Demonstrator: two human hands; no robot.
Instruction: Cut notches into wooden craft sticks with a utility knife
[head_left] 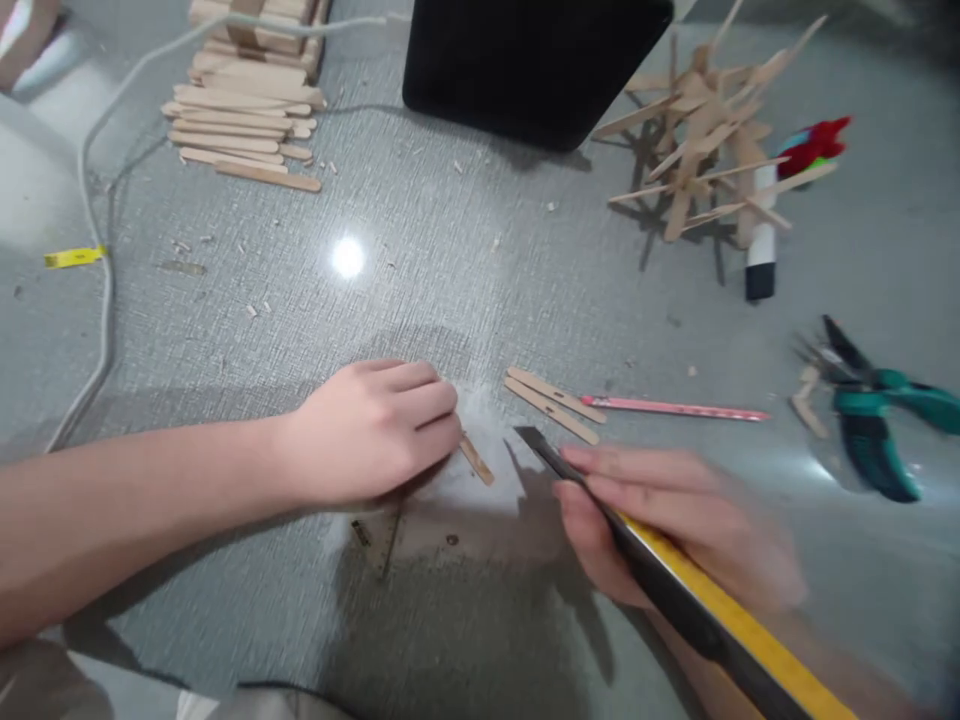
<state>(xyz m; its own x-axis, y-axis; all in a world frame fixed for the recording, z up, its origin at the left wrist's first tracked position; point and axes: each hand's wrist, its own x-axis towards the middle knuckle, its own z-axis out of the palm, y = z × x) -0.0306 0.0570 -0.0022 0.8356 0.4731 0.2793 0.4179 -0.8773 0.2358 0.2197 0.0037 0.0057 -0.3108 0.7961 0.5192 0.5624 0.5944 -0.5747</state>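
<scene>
My left hand point(382, 430) is closed over one end of a wooden craft stick point(477, 460), and the stick's other end pokes out past my fingertips. In my right hand point(660, 510) is a yellow and black utility knife point(675, 575). Its blade points up and left, a short way right of the stick and apart from it. Under the stick lies a clear plastic ruler point(420, 535), partly hidden by my left hand. Just beyond the blade, two craft sticks point(551, 405) with small holes lie side by side, touching a pink pencil point(675, 408).
A pile of craft sticks point(240, 125) lies at the back left beside a white cable point(109, 290). A black object point(525, 70) stands at the back. Toward the right are a construction of joined sticks point(705, 140), a white marker point(762, 240) and green-handled pliers point(870, 420).
</scene>
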